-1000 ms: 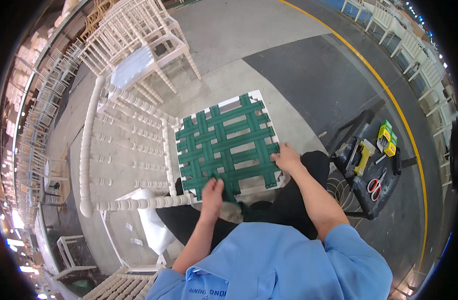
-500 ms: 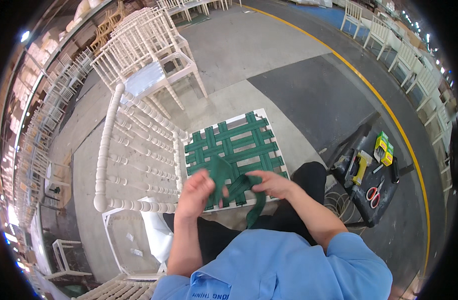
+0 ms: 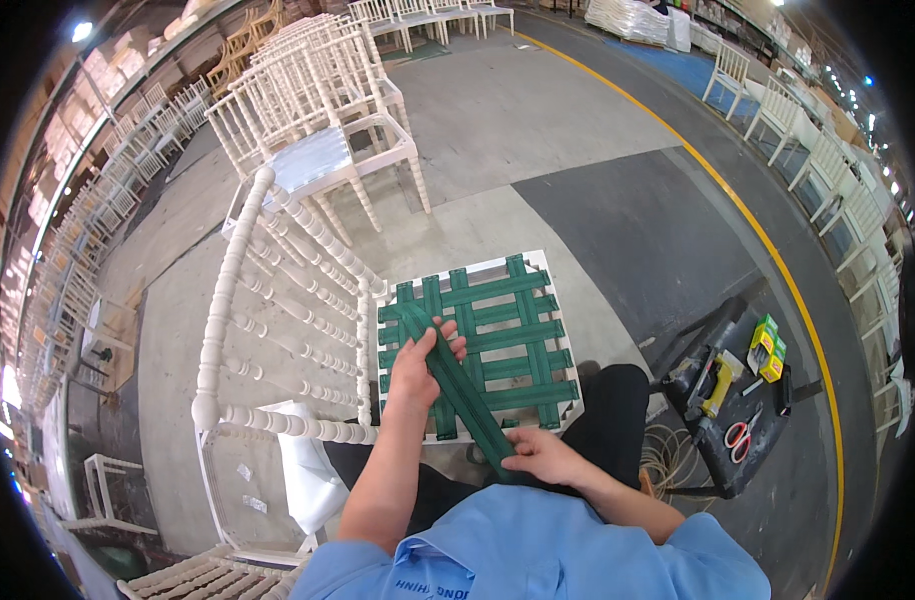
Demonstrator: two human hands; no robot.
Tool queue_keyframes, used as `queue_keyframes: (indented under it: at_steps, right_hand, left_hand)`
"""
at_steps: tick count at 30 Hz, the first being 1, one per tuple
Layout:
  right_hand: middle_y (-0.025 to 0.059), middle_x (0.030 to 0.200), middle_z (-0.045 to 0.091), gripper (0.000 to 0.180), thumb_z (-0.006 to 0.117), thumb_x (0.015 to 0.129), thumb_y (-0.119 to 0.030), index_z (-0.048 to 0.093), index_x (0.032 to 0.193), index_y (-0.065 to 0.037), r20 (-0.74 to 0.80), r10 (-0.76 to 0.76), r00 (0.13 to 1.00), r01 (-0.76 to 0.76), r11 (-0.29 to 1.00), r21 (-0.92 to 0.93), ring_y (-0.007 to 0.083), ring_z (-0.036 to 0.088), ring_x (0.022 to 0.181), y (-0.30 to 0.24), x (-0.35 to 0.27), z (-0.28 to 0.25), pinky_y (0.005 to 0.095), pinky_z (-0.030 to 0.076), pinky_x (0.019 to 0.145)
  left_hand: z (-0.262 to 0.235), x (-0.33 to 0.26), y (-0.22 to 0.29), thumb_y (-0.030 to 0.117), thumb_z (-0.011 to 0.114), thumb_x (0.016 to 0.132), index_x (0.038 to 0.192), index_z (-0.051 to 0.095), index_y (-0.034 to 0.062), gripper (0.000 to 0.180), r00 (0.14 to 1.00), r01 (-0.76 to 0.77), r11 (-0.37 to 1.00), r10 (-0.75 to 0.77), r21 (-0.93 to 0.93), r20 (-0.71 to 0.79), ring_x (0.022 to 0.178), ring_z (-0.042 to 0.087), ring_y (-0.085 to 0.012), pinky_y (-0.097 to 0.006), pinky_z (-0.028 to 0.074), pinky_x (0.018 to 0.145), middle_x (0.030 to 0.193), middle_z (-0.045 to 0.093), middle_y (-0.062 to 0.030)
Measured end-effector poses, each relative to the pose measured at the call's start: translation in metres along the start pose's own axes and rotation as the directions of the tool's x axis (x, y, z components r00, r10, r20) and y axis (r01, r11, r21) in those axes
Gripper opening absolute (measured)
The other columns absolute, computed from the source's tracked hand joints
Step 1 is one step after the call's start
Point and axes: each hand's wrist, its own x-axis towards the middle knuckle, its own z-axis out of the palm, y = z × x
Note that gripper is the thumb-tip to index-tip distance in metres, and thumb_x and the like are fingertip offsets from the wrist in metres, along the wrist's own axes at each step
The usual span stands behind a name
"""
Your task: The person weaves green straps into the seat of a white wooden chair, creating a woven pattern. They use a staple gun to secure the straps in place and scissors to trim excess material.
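Note:
A length of green webbing strap (image 3: pixel 471 402) runs taut and diagonally between my hands, over the near part of a chair seat. My left hand (image 3: pixel 418 368) is closed on its upper part, with the strap's end beyond the fingers over the seat. Lower and to the right, my right hand (image 3: pixel 543 457) pinches the strap close to my shirt. Below them is the white chair (image 3: pixel 210 350), its turned-spindle back on the left. Green straps (image 3: pixel 518 335) cross in an open lattice over its seat frame; my left hand and the held strap hide part of it.
On my right, a black stand (image 3: pixel 713 445) bears red-handled scissors (image 3: pixel 743 440), a yellow tool (image 3: pixel 719 385) and yellow-green boxes (image 3: pixel 766 345). Coiled hose (image 3: pixel 668 455) lies beside it. White chairs (image 3: pixel 313 160) stand ahead; a white frame (image 3: pixel 210 480) and white cloth (image 3: pixel 313 490) are at lower left.
The strap, bunched and folded between my hands before, is now stretched out straight. My left hand has moved slightly up over the seat; my right hand has dropped toward my body.

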Motion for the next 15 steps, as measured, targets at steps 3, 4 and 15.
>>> queue_keyframes:
  at_steps: [3,4,15]
  right_hand:
    - [0.0126,0.098,0.076,0.031,0.08,0.094,-0.019,0.07,0.117,-0.001,-0.051,0.038,0.998,-0.055,0.919,-0.39,0.0201,0.071,0.088,0.018,0.012,-0.008,0.0347,0.055,0.079]
    - [0.0145,0.101,0.077,0.03,0.081,0.092,-0.022,0.072,0.112,-0.001,-0.116,0.14,0.983,-0.181,0.815,-0.551,0.0241,0.073,0.09,0.022,0.013,-0.012,0.037,0.056,0.081]
    - [0.01,0.106,0.077,0.04,0.081,0.093,-0.014,0.07,0.13,-0.002,-0.319,0.062,0.946,-0.19,0.901,-0.39,0.0154,0.074,0.091,0.009,-0.023,-0.081,0.0321,0.059,0.083]
  left_hand:
    - [0.018,0.014,0.016,0.022,0.049,0.114,0.134,0.054,0.0005,0.029,0.996,-0.077,0.996,0.079,0.04,-0.035,0.099,0.073,-0.0317,-0.048,0.063,0.085,0.124,0.072,-0.0172]
    - [0.022,0.016,0.016,0.021,0.049,0.114,0.132,0.054,0.0003,0.028,0.995,-0.079,0.995,0.082,0.059,-0.06,0.096,0.074,-0.0314,-0.048,0.063,0.083,0.122,0.073,-0.0172]
    - [-0.008,-0.049,-0.1,0.015,0.049,0.112,0.139,0.05,0.0029,0.03,0.878,0.479,0.876,-0.477,0.048,-0.045,0.08,0.068,-0.025,-0.044,0.061,0.074,0.123,0.072,-0.0134]
